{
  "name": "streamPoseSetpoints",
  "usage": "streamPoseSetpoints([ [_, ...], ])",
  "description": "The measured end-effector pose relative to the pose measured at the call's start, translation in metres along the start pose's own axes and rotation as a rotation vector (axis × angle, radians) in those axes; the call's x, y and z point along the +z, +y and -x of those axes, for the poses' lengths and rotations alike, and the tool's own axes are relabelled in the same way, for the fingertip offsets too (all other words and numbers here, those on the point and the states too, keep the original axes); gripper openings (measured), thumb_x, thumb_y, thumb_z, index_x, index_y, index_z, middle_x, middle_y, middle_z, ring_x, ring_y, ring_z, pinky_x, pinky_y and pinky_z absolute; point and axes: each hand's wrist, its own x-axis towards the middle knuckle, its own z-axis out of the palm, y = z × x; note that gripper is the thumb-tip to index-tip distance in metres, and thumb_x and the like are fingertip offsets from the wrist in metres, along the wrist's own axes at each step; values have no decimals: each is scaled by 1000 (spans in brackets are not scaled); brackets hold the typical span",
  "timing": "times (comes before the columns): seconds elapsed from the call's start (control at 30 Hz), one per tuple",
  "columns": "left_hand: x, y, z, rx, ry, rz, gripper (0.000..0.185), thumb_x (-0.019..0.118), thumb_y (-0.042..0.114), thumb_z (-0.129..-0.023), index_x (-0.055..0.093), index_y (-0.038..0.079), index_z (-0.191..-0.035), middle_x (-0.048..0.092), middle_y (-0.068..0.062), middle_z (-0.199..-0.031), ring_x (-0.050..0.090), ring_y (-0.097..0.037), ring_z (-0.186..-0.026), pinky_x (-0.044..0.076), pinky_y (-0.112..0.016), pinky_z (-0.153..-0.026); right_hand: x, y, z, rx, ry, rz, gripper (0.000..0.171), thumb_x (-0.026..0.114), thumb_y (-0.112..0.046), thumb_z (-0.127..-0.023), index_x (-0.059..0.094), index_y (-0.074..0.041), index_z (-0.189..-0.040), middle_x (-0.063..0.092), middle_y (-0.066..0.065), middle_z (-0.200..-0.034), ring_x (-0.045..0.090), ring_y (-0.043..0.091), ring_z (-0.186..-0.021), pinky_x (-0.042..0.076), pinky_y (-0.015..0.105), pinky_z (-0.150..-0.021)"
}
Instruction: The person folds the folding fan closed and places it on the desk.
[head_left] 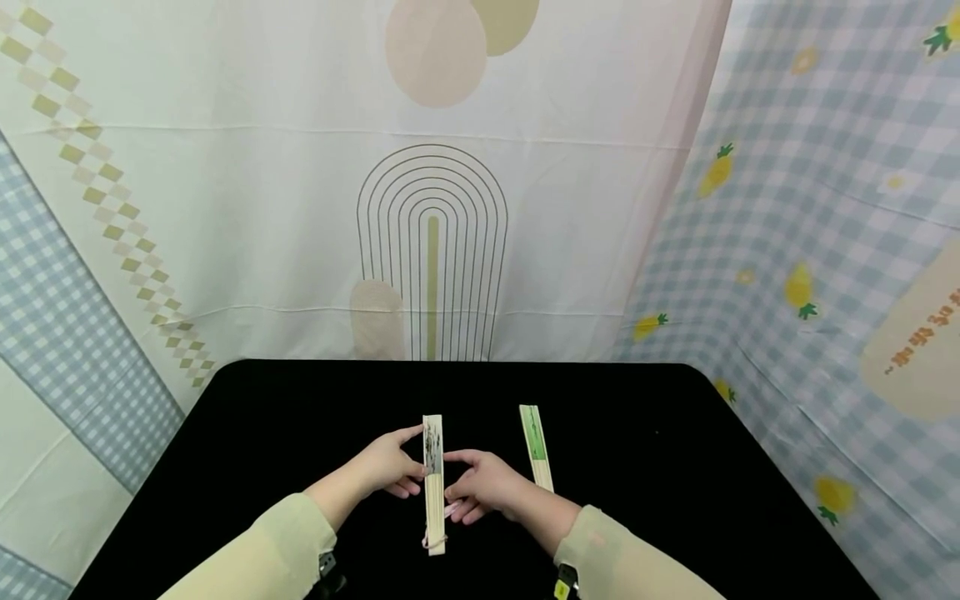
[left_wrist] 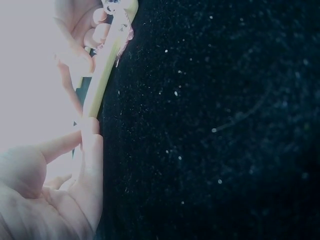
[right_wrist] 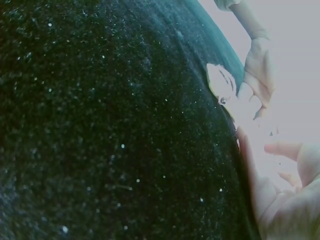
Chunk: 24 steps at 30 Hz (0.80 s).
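A folded paper fan (head_left: pixel 432 483) with pale wooden ribs and a black ink pattern lies lengthwise on the black table (head_left: pixel 247 433), a loop at its near end. My left hand (head_left: pixel 411 460) pinches its left edge, index finger stretched along the rib. My right hand (head_left: pixel 454 483) grips its right edge, thumb on top and fingers curled below. In the left wrist view the fan (left_wrist: pixel 102 75) runs upward from my left hand (left_wrist: pixel 82 160) to the right hand (left_wrist: pixel 82 30). The right wrist view is washed out, showing my right hand (right_wrist: pixel 285 190) and the left hand (right_wrist: pixel 257 70).
A second folded fan (head_left: pixel 536 446) with a green leaf lies just right of my right hand, partly behind the wrist. Patterned cloth backdrops (head_left: pixel 435 208) hang behind and beside the table. Pale green sleeves (head_left: pixel 277 550) cover both forearms.
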Motion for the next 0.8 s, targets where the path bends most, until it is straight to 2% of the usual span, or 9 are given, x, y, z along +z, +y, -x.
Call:
streamPoseSetpoints([
  [0.23, -2, 1, 0, 3, -9, 22, 79, 70, 2, -88, 30, 6, -155, 69, -13, -79, 68, -19, -58, 58, -34, -52, -1, 0, 1, -10, 7, -13, 62, 69, 3, -86, 48, -6, -143, 70, 16, -87, 70, 20, -59, 57, 28, -49],
  [0.33, -3, 0, 0, 6, -2, 32, 70, 67, 9, -92, 32, 4, -153, 69, -13, -81, 68, -20, -59, 58, -35, -53, -2, 1, 2, -28, 18, -16, 59, 68, -1, -88, 47, -4, -143, 70, 16, -87, 70, 20, -60, 58, 30, -50],
  [0.47, -6, 0, 6, 36, 31, 10, 53, 62, 15, -97, 44, -1, -144, 69, -12, -84, 69, -21, -62, 58, -36, -53, -4, 3, 6, -93, 50, -13, 51, 64, -11, -95, 47, -1, -142, 69, 16, -89, 70, 21, -62, 59, 33, -52],
  [0.57, -10, 2, 14, 110, 67, -47, 43, 62, 17, -98, 53, -2, -135, 69, -11, -87, 69, -20, -65, 58, -35, -54, -7, 1, 11, -171, 79, 4, 47, 60, -15, -98, 48, 2, -140, 68, 19, -95, 71, 27, -69, 60, 37, -56],
  [0.67, -15, 7, 22, 212, 104, -133, 37, 63, 19, -99, 59, 2, -131, 69, -9, -91, 67, -17, -69, 56, -33, -57, -14, -3, 19, -253, 105, 51, 43, 57, -15, -101, 50, 4, -139, 67, 21, -103, 71, 31, -78, 60, 39, -61],
  [0.8, -17, 15, 36, 350, 168, -365, 37, 63, 30, -99, 63, 13, -132, 69, 3, -100, 65, -11, -83, 55, -33, -69, -29, -9, 34, -340, 161, 258, 41, 57, -24, -103, 55, -1, -137, 65, 16, -110, 67, 27, -91, 59, 37, -72],
])
